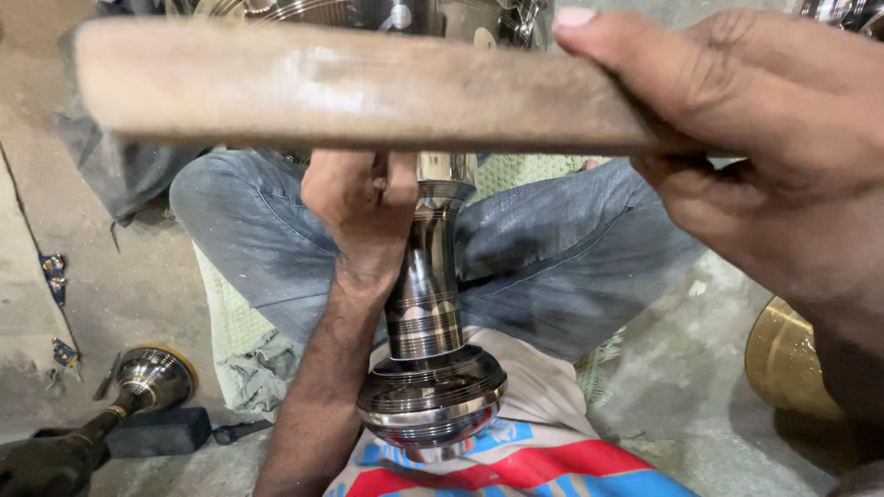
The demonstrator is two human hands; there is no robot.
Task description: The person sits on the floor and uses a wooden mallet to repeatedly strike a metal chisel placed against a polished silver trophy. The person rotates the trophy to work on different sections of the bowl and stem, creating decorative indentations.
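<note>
On the concrete floor [645, 387] at far left lies a second polished metal piece [152, 377]. Left hand [359, 207]: grip clamped around the upper neck of a shiny turned metal stem [428, 313], held upright over the lap, flared base nearest the camera. Right hand [746, 138]: fingers closed around a wooden handle [350, 87] held horizontally above the stem. A brass dish [783, 359] sits far right.

Polished metal stand piece [428, 350]: mirror-glossy, smooth, fine turned grooves. Above it, wooden stick [368, 87]: matt, worn, pale scuffs. Behind it, denim jeans [552, 258]: faded, dusty cloth. Left of it, concrete floor [55, 304]: rough, matt. Far right, brass-coloured dish [783, 364]: dull sheen.
</note>
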